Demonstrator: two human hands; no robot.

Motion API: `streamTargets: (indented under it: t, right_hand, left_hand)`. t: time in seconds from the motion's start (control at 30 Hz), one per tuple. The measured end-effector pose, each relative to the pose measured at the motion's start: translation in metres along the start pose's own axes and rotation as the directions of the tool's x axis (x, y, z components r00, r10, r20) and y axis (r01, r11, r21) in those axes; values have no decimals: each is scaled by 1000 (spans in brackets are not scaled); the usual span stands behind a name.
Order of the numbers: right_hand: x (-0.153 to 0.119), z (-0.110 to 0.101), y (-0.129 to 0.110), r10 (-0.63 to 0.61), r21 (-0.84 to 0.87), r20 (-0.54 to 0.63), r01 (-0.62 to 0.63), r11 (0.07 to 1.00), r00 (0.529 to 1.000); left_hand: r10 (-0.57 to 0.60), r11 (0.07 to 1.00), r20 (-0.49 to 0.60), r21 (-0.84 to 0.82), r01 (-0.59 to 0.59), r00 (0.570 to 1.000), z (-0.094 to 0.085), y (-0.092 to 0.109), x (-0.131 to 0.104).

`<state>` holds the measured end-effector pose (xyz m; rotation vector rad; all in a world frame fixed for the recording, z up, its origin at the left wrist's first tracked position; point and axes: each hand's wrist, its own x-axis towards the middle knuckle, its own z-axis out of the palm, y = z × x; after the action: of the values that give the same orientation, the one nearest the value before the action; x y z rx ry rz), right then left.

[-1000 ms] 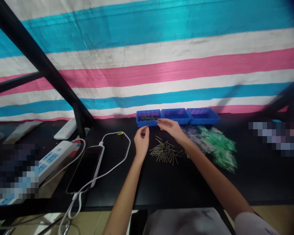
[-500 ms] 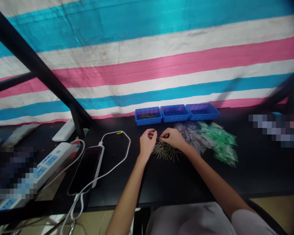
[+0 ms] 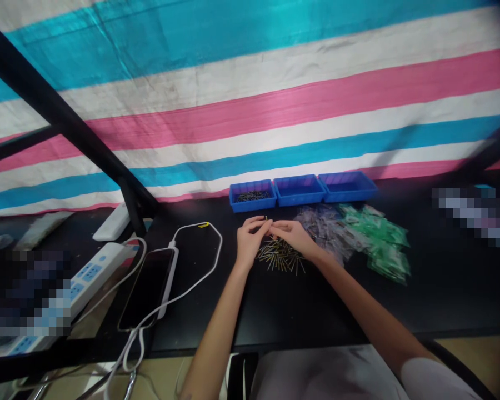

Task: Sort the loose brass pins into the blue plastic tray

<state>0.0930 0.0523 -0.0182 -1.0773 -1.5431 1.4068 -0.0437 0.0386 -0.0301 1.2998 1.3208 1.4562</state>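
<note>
My left hand is closed, its thumb and fingers pinched round a thin metal rod whose small golden end shows above the fingertips. Meeting it from the right, my right hand has its fingers pressed together, and its fingertips touch those of my left hand. What lies between them is mostly hidden. Directly below both hands is a loose pile of thin gold and dark metal rods, perhaps drill bits or nails; too small to tell.
Behind the hands stand three blue trays in a row; the left tray holds similar rods. Clear plastic packets and green packets lie to the right. At left are a phone, a white cable and a power strip.
My two hands have come together, fingertips now touching. A golden rod end shows above the left fingers. The view has shifted slightly.
</note>
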Motion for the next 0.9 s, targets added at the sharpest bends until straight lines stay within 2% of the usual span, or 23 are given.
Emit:
streamTargets:
  t: [0.13,0.37,0.5,0.57,0.7,0.8,0.9]
  right_hand:
    - [1,-2,-1,-15,5,-20,15,1000,1000]
    - [8,-6,2,-73,46,-221,85,995,973]
    - [24,-6,-4,-85,66,-289,108,992,953]
    - [34,-7,-13,-123,44,-255,138,989,959]
    - [47,-15,-28,-223,-67,-70,219,973,972]
    - [40,-24,-24,-182,-359,49,188,914,982]
    - [23,-27,-9,-105,-649,68,124,750,992]
  left_hand:
    - [-33,998,13,-50,33,999,0,3,1]
    - [25,1000,23,-15,-25,999,0,7,1]
    - [40,998,-58,57,-37,998,-2,9,3]
    - [31,998,-142,52,-24,989,-6,7,5]
    - [35,999,-265,11,-33,964,-12,1,9]
    - [67,997,-263,60,-53,962,-12,0,9]
    - [100,983,-208,172,-64,973,-10,1,7]
